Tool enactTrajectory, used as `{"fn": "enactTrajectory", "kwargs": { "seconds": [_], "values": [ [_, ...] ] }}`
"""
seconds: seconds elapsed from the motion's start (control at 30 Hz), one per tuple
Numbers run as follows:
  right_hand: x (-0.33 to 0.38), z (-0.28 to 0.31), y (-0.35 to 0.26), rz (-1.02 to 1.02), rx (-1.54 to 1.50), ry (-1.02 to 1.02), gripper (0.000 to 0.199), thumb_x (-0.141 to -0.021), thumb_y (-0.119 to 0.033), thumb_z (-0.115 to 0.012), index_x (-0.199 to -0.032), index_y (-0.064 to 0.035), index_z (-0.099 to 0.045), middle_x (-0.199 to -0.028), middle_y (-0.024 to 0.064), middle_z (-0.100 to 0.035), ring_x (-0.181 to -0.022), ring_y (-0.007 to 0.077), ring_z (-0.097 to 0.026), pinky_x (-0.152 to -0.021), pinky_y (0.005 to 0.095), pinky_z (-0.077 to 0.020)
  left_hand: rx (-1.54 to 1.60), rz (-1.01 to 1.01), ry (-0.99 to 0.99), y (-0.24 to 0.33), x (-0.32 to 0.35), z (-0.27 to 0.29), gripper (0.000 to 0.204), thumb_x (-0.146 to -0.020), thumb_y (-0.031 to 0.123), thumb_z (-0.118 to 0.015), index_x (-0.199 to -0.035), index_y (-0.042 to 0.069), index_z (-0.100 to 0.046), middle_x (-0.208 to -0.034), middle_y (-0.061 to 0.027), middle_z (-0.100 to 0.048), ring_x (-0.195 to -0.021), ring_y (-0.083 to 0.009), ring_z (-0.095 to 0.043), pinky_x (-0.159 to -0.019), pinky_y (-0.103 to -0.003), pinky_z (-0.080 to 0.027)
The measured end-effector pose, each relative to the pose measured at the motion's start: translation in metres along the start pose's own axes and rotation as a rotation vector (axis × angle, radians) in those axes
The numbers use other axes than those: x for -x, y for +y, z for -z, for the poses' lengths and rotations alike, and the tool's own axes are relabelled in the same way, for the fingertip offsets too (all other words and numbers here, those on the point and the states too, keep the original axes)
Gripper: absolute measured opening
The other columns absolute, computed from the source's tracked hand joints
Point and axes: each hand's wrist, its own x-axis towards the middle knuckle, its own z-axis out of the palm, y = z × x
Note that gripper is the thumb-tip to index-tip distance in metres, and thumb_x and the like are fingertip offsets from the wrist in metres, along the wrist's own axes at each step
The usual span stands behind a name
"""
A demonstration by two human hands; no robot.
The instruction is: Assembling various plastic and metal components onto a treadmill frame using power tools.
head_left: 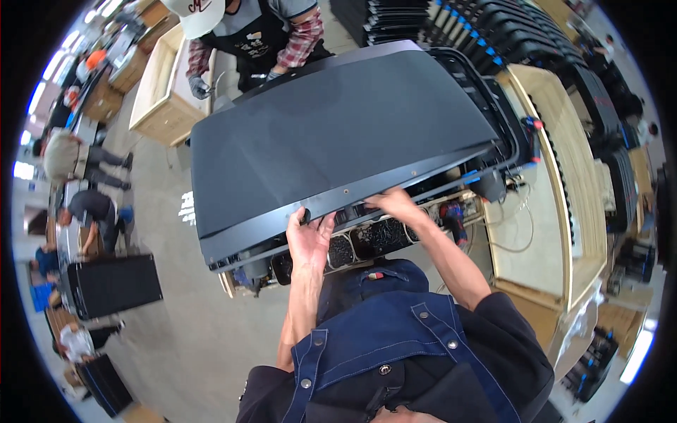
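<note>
- I see the big panel (338, 134) as dark, matt, smooth plastic or metal; I can't tell which.
- The tabletop (546, 233) looks like pale bare wood.
- My apron (395, 331) is blue denim cloth.

We see a grey concrete floor (176, 331), pale wooden workbenches (159, 92) around us, bright strip lights (638, 356) at the edges, stacked black panels (493, 32) behind

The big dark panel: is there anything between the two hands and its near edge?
Nothing visible. The left hand already grips the near edge of the dark panel, and the right hand rests on the same edge, both touching it directly.
</note>
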Motion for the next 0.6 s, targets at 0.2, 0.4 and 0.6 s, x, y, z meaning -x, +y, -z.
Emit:
{"fn": "enactTrajectory", "kwargs": {
  "seconds": [0.2,0.4,0.6],
  "values": [
    [0.060,0.202,0.007,0.192,-0.775,0.396,0.044,-0.096,-0.033,-0.070,-0.133,-0.0140,-0.054,-0.113,0.0066,-0.060,-0.103,0.0234,-0.063,-0.068,0.0329,-0.0531,0.044,-0.108,0.070,-0.020,-0.003,0.021,0.042,-0.097,0.031,-0.057,-0.125,0.001,-0.050,-0.123,-0.0251,-0.062,-0.108,-0.0385,-0.067,-0.076,-0.038,-0.063],
    [0.035,0.287,-0.008,0.001,-0.449,0.737,0.043,-0.096,-0.042,-0.071,-0.106,-0.0015,-0.062,-0.077,0.0109,-0.069,-0.062,0.0198,-0.069,-0.048,0.0225,-0.0500,0.021,-0.111,0.056,-0.025,-0.009,0.049,0.066,-0.102,0.041,-0.057,-0.138,-0.008,-0.034,-0.131,-0.0353,-0.054,-0.111,-0.0436,-0.067,-0.079,-0.040,-0.064],
    [0.041,0.292,-0.017,-0.104,-0.260,0.734,0.045,-0.092,-0.044,-0.075,-0.098,-0.0024,-0.059,-0.069,0.0099,-0.068,-0.052,0.0111,-0.063,-0.042,0.0179,-0.0471,-0.223,-0.440,0.402,0.000,-0.003,0.088,0.043,-0.101,0.035,-0.065,-0.118,-0.001,-0.050,-0.106,-0.0184,-0.065,-0.098,-0.0286,-0.072,-0.080,-0.040,-0.061]
  ]
}}
